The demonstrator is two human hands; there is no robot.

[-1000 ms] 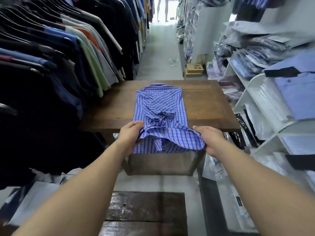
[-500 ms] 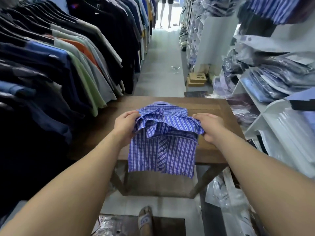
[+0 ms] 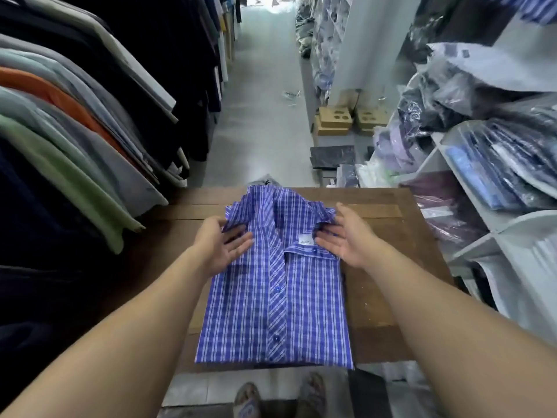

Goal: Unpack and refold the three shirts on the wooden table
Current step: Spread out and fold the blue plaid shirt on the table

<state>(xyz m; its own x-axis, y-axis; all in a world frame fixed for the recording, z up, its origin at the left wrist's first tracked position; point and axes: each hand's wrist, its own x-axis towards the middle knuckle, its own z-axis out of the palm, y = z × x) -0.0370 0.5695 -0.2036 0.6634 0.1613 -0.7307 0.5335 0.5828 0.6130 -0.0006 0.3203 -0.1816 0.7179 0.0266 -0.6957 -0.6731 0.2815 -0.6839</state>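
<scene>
one shirt folded, two hands at the collar

lies front-up on the wooden surface [image 3: 388, 300]: blue plaid shirt [image 3: 275, 285], long axis 12 to 6. left hand [image 3: 224, 244] at 9 of the collar, right hand [image 3: 346, 236] at 3, equally near; each grip spread flat, holding nothing. hanging clothes [image 3: 78, 137] at 9, shelves [image 3: 482, 212] at 3.

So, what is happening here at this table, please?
A person is folding a blue checked shirt on a wooden table in a clothing shop. The shirt lies flat, front up and buttoned. The left hand and the right hand are open, one at each side of the collar. No other shirt is on the table.
</scene>
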